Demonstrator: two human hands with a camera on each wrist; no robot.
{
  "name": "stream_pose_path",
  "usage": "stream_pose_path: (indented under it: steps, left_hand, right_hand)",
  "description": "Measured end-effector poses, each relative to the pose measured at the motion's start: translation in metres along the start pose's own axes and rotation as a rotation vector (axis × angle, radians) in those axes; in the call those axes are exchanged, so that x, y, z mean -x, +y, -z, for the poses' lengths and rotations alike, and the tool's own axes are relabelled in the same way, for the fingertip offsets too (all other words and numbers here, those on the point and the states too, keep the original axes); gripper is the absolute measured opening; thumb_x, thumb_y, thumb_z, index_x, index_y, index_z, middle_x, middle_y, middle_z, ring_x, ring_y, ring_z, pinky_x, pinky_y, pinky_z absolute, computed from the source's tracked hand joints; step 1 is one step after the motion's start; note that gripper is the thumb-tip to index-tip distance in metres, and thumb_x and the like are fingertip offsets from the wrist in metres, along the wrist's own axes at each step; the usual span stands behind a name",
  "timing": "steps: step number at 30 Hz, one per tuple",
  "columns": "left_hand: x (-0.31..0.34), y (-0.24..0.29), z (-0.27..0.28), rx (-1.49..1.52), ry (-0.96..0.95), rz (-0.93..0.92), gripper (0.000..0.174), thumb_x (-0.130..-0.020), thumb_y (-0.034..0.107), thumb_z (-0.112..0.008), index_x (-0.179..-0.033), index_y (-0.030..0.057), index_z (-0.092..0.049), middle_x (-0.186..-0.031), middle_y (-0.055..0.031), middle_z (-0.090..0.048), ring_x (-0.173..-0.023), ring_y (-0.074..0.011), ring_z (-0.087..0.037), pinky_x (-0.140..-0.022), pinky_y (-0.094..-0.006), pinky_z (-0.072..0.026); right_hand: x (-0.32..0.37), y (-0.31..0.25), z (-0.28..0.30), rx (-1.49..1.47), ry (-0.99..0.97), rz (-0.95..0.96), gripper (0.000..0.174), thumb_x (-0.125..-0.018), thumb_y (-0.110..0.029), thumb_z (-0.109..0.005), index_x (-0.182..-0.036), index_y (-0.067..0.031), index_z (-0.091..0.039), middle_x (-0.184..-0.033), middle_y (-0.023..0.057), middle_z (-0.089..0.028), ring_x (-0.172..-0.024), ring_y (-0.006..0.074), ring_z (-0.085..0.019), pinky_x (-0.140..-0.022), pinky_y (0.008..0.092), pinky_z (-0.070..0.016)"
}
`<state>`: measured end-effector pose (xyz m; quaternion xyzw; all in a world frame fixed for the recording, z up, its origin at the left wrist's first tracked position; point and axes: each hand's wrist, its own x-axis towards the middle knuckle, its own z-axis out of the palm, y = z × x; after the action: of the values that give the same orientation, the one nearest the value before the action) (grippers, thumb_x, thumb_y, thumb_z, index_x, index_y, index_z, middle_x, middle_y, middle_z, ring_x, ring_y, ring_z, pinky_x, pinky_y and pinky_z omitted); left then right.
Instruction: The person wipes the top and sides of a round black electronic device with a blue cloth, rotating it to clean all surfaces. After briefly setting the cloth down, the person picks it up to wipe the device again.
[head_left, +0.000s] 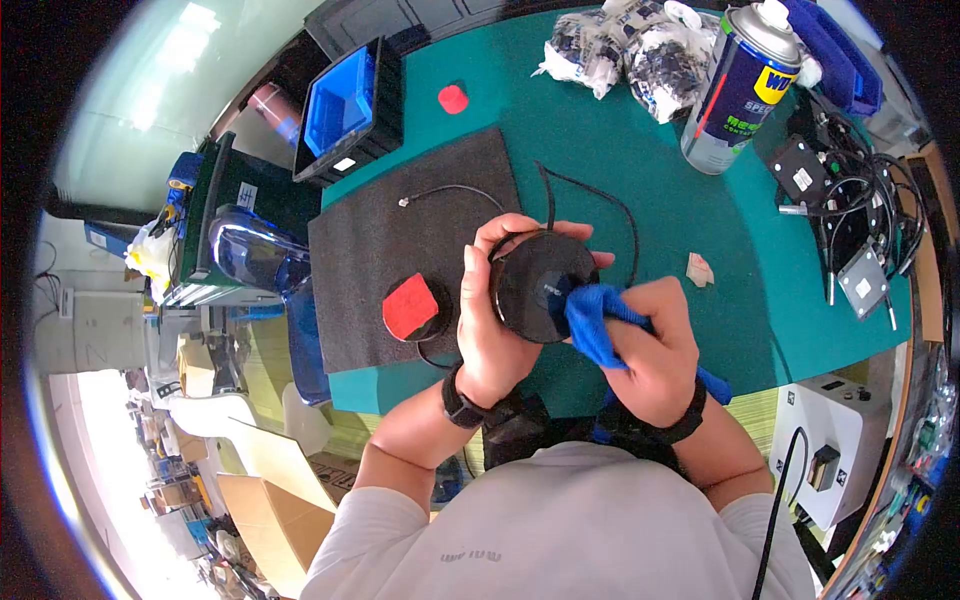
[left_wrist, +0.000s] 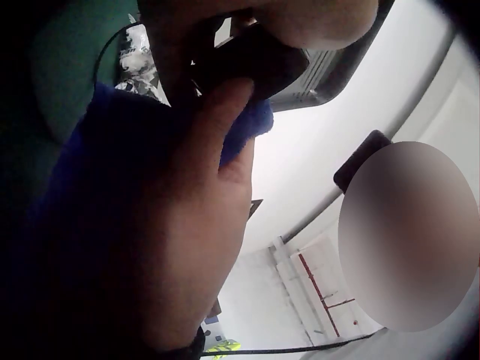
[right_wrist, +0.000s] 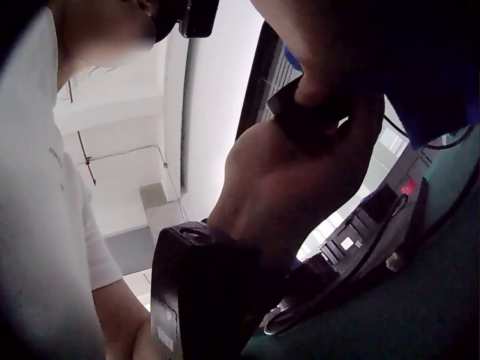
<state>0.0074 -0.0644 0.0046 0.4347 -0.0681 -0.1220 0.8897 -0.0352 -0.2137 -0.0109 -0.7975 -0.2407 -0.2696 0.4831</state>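
Note:
In the head view, the left hand [head_left: 497, 335] grips a round black disc-shaped device [head_left: 540, 285] with a cable, fingers round its far edge and thumb at its left. The right hand [head_left: 655, 355] pinches a blue cloth [head_left: 597, 325] against the disc's right side. In the left wrist view the right hand [left_wrist: 199, 225] and the blue cloth [left_wrist: 120, 150] show beside the dark device [left_wrist: 259, 64]. The right wrist view has the left hand [right_wrist: 292, 180] round the dark device [right_wrist: 300, 116], with the blue cloth [right_wrist: 435, 105] at upper right.
A black mat [head_left: 370, 250] carries another round device with a red top [head_left: 411, 307]. Around the green table [head_left: 740, 320] are a blue-lined bin [head_left: 340, 105], a red cap [head_left: 453, 99], plastic-wrapped bundles [head_left: 665, 75], a spray can [head_left: 735, 95], cabled modules [head_left: 862, 280] and a paper scrap [head_left: 699, 269].

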Motion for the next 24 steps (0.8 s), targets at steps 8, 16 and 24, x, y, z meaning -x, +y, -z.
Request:
stream_pose_path:
  steps: [8,16,24]
  left_hand:
    - [0.0,-0.001,0.003,0.02,-0.039,-0.001,0.05,-0.092,0.057,-0.028,-0.116,0.0154,-0.042,-0.117,-0.0239,-0.05,-0.103,-0.0404,-0.056,-0.083,-0.0509,-0.0509]
    - [0.001,0.0,-0.003,0.063,0.014,-0.005,0.051,-0.092,0.057,-0.028,-0.116,0.0148,-0.042,-0.118,-0.0236,-0.05,-0.104,-0.0417,-0.055,-0.085,-0.0513,-0.0499]
    - [0.001,0.0,-0.003,-0.027,-0.032,-0.039,0.051,-0.092,0.059,-0.027,-0.117,0.016,-0.041,-0.119,-0.024,-0.048,-0.104,-0.042,-0.055,-0.084,-0.0516,-0.0499]
  right_hand:
    - [-0.006,-0.002,-0.004,0.046,-0.03,0.023,0.03,-0.063,-0.004,-0.071,-0.092,-0.0075,-0.065,-0.091,0.0076,-0.055,-0.081,0.0265,-0.051,-0.067,0.0375,-0.0386]
    - [0.002,0.0,-0.004,0.039,0.063,-0.053,0.031,-0.064,-0.007,-0.073,-0.093,-0.0084,-0.065,-0.091,0.0079,-0.055,-0.079,0.0269,-0.052,-0.065,0.0371,-0.0385]
    - [-0.009,-0.006,-0.009,0.103,0.016,-0.075,0.04,-0.062,-0.014,-0.076,-0.1,-0.0144,-0.064,-0.093,0.0069,-0.054,-0.083,0.0265,-0.052,-0.067,0.0386,-0.0378]
